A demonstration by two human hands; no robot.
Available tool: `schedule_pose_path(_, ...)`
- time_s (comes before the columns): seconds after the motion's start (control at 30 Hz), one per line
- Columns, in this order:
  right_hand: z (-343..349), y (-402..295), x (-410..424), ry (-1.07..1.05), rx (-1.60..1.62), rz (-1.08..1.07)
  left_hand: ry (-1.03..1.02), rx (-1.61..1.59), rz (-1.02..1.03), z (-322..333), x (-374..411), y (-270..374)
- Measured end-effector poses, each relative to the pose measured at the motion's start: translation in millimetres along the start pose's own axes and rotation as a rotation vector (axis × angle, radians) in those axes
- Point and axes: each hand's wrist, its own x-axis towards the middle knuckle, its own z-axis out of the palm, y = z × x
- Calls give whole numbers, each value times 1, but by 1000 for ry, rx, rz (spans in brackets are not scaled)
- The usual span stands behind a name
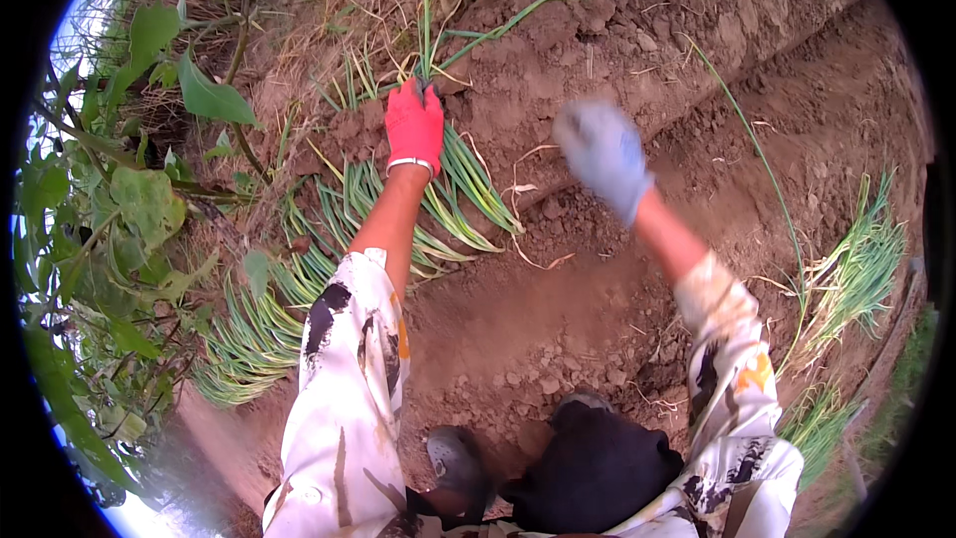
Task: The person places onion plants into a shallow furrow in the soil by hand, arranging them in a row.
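My left hand (414, 127), in a red glove with dark fingertips, pinches a green onion plant (426, 30) low at its base against the soil. Its leaves rise above the fingers, and one long leaf slants right. Under the left wrist lies a row of green onions (470, 179), bent over side by side and curving down to the left. My right hand (601, 153), in a pale grey-blue glove, is over bare soil to the right, apart from the plants. Motion blur hides its fingers, so whether it holds anything is unclear.
Leafy stalks (149, 202) crowd the left side. Bundles of green onions (859, 276) lie on the soil at right, with a long single leaf (754, 134) nearby. A soil ridge (747, 75) runs across the upper right. My shoe (455, 456) rests on loose clods below.
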Motion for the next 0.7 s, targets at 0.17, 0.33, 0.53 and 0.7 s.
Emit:
schedule_pose_path(0.17, -4, 20, 131, 30, -424, -34, -2, -56, -29, -6, 6, 27)
schedule_pose_path(0.33, -9, -16, 148, -263, -466, 191, -158, -4, -79, -14, 4, 22)
schedule_pose_path(0.53, 24, 26, 88, 154, -13, 162, -133, 9, -106, -6, 0, 19)
schedule_pose_path(0.7, 32, -74, 116, 97, 429, -46, -249, -68, -156, -20, -5, 10)
